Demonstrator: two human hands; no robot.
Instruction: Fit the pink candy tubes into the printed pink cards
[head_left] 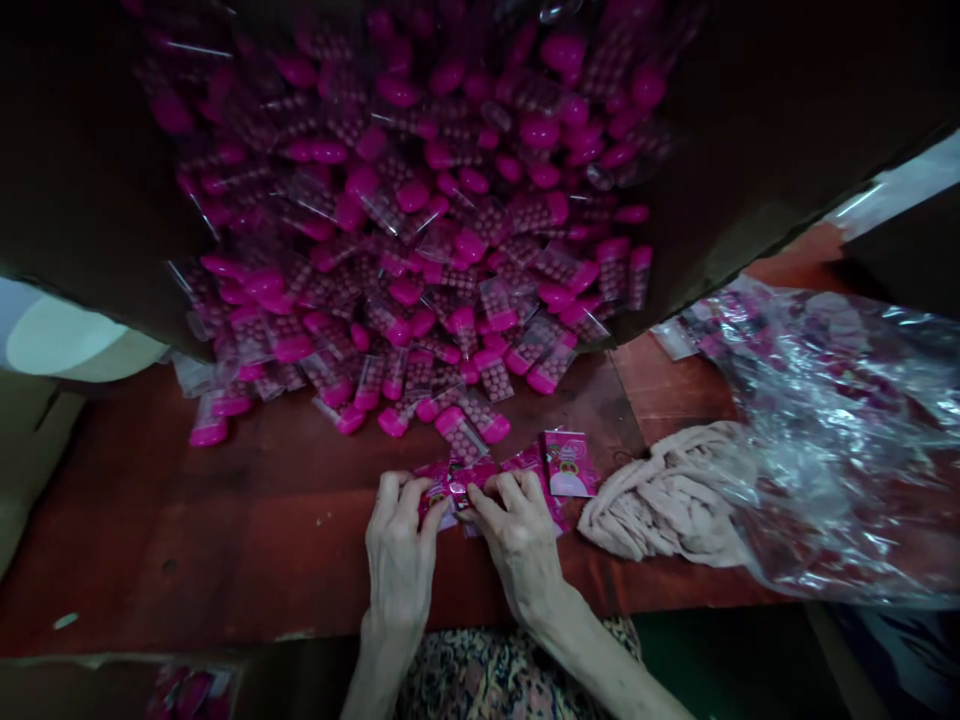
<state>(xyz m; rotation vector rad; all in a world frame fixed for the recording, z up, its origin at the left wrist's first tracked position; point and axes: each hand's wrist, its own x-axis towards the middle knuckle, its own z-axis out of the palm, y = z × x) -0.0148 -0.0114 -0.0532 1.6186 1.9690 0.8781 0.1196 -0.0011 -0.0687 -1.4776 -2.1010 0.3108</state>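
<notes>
My left hand and my right hand meet over a small pink packet on the brown cardboard sheet, fingers pinched on its edges. Several pink printed cards lie fanned just beyond my right fingers. Directly ahead, a big heap of clear sachets with pink caps and pink beads spills out of a tipped dark carton toward my hands.
A bundle of beige knitted cloth lies right of my right hand. A large crumpled clear plastic bag holding more pink items fills the right side. A pale round object sits at far left.
</notes>
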